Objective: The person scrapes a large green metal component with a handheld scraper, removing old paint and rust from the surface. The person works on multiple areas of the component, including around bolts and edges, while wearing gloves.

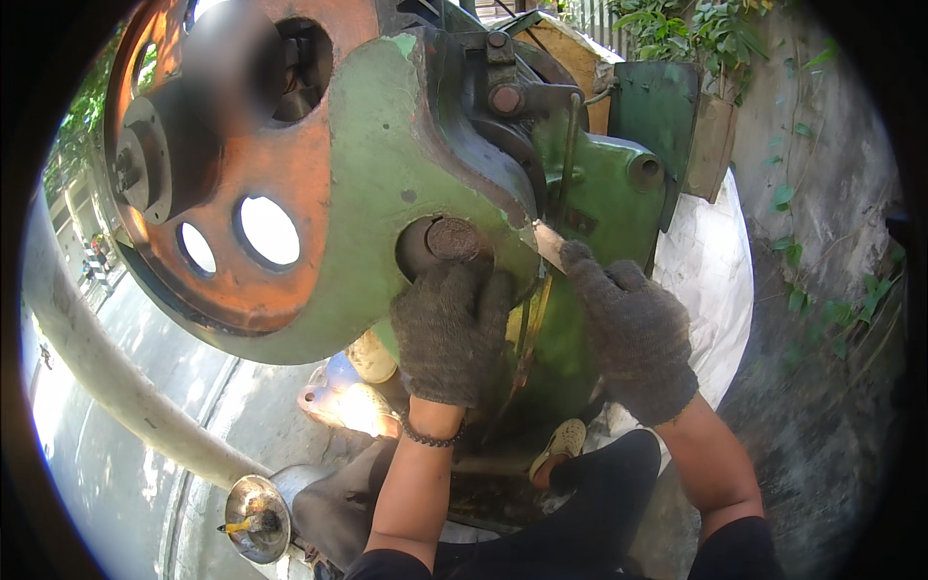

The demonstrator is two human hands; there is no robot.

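In front of me stands a green-painted machine frame (372,193) with worn, chipped edges. My right hand (633,324), in a dark knitted glove, is closed round a flat-bladed scraper (548,244). The scraper's tip meets the curved edge of the frame, where paint is chipped. My left hand (449,333), also gloved, is closed at the lower rim of a round opening (414,249). Its fingertips are hidden, so whatever they grip cannot be made out. Inside that opening sits a round brown, rusty-looking part (452,238).
A large orange wheel (275,208) with holes and a dark hub fills the upper left. Below it runs a thick pale pipe (126,391). At lower left is a metal dish (258,519) holding a yellow-handled brush. White sheeting (710,280) and a grey wall (812,193) stand right.
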